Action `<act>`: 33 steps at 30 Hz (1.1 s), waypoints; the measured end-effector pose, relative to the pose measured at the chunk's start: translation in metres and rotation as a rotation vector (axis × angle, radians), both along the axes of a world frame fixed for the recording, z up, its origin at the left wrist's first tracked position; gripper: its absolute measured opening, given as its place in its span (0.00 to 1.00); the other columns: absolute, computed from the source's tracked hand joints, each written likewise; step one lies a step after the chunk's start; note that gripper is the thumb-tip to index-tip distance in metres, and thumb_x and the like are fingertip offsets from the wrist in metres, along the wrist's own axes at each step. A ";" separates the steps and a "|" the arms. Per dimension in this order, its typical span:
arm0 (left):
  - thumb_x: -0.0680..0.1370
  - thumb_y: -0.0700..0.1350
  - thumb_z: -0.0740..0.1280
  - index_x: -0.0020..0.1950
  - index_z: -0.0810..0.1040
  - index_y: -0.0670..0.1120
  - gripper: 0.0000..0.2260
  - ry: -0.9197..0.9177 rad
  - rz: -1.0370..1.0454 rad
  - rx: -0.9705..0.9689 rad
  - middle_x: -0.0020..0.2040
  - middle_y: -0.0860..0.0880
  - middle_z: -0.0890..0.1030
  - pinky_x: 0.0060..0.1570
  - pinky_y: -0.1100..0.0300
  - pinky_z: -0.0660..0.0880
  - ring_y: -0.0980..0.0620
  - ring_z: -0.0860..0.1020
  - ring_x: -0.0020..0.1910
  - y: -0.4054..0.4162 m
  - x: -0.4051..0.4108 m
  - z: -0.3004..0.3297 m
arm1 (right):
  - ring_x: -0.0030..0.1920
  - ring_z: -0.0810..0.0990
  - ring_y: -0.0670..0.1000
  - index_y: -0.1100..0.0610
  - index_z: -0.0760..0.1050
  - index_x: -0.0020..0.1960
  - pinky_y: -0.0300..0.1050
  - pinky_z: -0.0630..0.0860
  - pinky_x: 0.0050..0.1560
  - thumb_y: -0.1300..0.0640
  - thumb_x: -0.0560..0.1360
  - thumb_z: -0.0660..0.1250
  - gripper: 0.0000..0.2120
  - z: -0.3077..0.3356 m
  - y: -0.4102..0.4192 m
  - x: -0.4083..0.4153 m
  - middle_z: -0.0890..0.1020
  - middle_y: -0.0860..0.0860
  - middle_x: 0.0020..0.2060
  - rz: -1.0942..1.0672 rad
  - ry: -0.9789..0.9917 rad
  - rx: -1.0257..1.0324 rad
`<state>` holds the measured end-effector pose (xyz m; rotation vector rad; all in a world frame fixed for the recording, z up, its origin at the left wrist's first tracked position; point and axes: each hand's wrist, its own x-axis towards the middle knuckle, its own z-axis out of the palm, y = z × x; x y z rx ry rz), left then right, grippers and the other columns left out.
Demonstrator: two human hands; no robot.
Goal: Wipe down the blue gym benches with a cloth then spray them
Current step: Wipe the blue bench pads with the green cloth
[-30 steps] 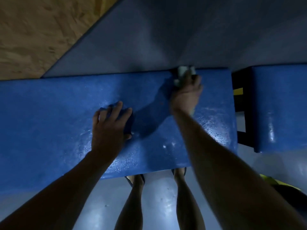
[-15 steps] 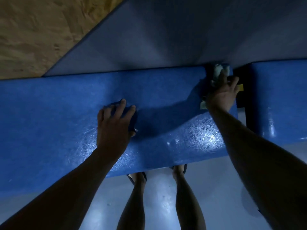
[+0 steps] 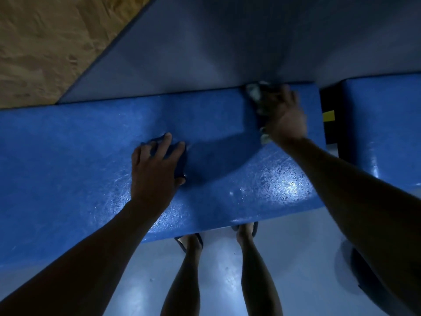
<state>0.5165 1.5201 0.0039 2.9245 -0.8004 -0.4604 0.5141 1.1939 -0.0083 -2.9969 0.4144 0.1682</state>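
Note:
A long blue padded gym bench (image 3: 79,167) runs across the view, its surface wet and shiny near the front right. My left hand (image 3: 155,174) presses flat on a dark blue object (image 3: 180,160) in the middle of the bench; what it is cannot be told. My right hand (image 3: 282,115) grips a pale crumpled cloth (image 3: 254,92) and presses it on the far right part of the bench, by the back edge. A second blue bench (image 3: 387,133) stands to the right, across a narrow gap.
A grey wall (image 3: 227,42) rises right behind the benches, with a wooden board panel (image 3: 45,42) at upper left. The gap between benches shows a black frame with a yellow tag (image 3: 328,115). My legs and sandalled feet stand on glossy grey floor (image 3: 216,281) below the bench.
My right hand with the cloth swept right to the bench's end, then came back a little to the left along the back edge. My left hand stayed on the dark object.

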 end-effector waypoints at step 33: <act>0.66 0.58 0.77 0.74 0.66 0.56 0.39 0.024 0.006 -0.009 0.78 0.50 0.62 0.67 0.44 0.60 0.40 0.66 0.67 0.005 -0.004 -0.001 | 0.50 0.70 0.58 0.53 0.64 0.77 0.52 0.74 0.46 0.57 0.71 0.60 0.33 -0.003 0.157 -0.117 0.72 0.55 0.68 0.215 0.015 0.204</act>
